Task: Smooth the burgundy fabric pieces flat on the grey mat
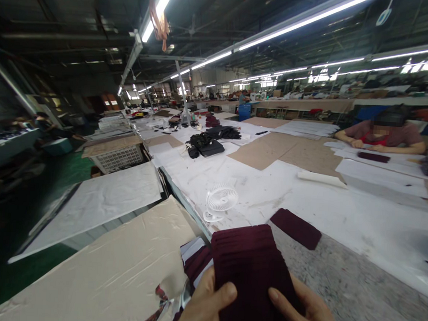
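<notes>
Between my two hands is a thick stack of dark maroon fabric pieces (252, 275), held up close to me at the table edge. My left hand (207, 302) grips its left side, thumb lying on top. On the right side my right hand (306, 309) clasps it the same way, with the fingers hidden underneath. Behind my left hand lie more maroon pieces with pale layers (196, 259), partly covered. A flat maroon fabric piece (296, 228) rests on the table beyond the stack.
A small white fan (221, 199) stands on the white-covered table (266, 188). Farther back are black fabric bundles (208, 144) and brown paper sheets (291, 151). A co-worker (380, 130) leans on the table at the right. A beige-covered surface (118, 266) adjoins at left.
</notes>
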`<move>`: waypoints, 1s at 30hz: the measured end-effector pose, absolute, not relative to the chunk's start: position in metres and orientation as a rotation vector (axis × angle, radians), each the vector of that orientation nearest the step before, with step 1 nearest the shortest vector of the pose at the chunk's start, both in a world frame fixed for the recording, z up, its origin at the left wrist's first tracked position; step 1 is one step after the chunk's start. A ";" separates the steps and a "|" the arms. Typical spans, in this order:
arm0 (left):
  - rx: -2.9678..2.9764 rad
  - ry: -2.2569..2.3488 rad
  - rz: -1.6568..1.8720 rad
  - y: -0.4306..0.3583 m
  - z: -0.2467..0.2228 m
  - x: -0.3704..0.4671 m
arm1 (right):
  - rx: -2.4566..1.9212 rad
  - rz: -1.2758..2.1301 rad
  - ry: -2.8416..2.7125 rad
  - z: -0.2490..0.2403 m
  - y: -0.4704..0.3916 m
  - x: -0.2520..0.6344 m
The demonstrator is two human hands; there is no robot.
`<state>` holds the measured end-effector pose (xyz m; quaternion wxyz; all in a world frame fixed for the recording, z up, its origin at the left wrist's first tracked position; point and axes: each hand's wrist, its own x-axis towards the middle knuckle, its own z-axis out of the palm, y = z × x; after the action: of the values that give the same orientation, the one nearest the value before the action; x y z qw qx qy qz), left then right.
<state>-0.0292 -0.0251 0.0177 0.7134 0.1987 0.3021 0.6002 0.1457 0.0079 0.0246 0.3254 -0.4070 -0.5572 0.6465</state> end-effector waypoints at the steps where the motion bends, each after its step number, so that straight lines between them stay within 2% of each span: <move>1: 0.468 0.716 1.345 -0.026 0.016 -0.027 | -1.064 1.690 -1.488 0.023 0.008 0.146; 4: 0.469 0.808 1.381 -0.024 0.014 -0.022 | -1.109 1.452 -1.592 0.011 0.012 0.147; 8: 0.493 0.860 1.353 -0.022 0.013 -0.021 | -1.143 0.551 -1.738 0.004 0.022 0.148; 11: 0.611 0.841 1.256 -0.022 0.013 -0.023 | -1.012 0.206 -1.940 0.015 0.026 0.145; 20: 0.941 1.019 1.047 -0.020 0.014 -0.023 | -0.941 0.214 -2.136 0.029 0.030 0.131; 25: 0.811 1.000 1.134 -0.023 0.005 -0.024 | -0.993 0.284 -2.081 0.026 0.034 0.139; 28: 0.578 0.951 1.262 -0.025 0.005 -0.027 | -1.094 0.462 -1.989 0.022 0.034 0.150; 30: 0.485 0.936 1.341 -0.025 0.008 -0.030 | -1.162 0.726 -1.904 0.020 0.030 0.153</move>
<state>-0.0295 -0.0246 0.0084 0.6579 0.2143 0.4132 0.5921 0.1534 0.0300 0.0201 0.3877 -0.4567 -0.7482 0.2851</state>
